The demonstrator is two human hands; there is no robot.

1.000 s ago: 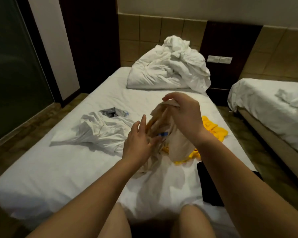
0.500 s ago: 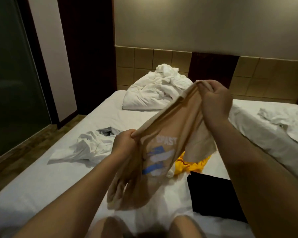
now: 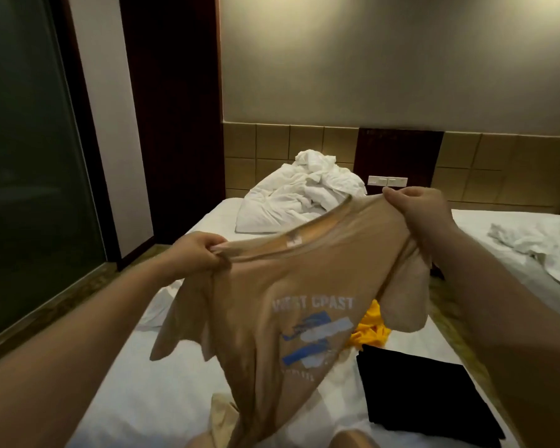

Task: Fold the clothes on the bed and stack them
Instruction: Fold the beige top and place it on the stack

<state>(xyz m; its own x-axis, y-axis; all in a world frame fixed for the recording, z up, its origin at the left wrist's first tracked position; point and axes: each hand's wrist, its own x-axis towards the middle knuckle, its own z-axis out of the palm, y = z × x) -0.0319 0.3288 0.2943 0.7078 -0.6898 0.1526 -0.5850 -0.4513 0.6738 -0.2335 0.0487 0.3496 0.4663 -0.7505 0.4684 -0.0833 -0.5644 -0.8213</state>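
I hold a beige T-shirt with a blue and white chest print up over the bed. My left hand grips its left shoulder, and my right hand grips the right shoulder higher up. The shirt hangs spread between them, its hem reaching my lap. A folded black garment lies on the sheet at the right. A crumpled yellow garment shows behind the shirt. A white garment peeks out left of the shirt, mostly hidden.
A heap of white bedding sits at the head of the bed against the tiled wall. A second bed with white cloth on it stands to the right across a narrow gap. A dark glass panel and floor lie to the left.
My hands have moved apart and upward, spreading the beige shirt from a bunched strip into an open hanging shape. My view has tilted up.
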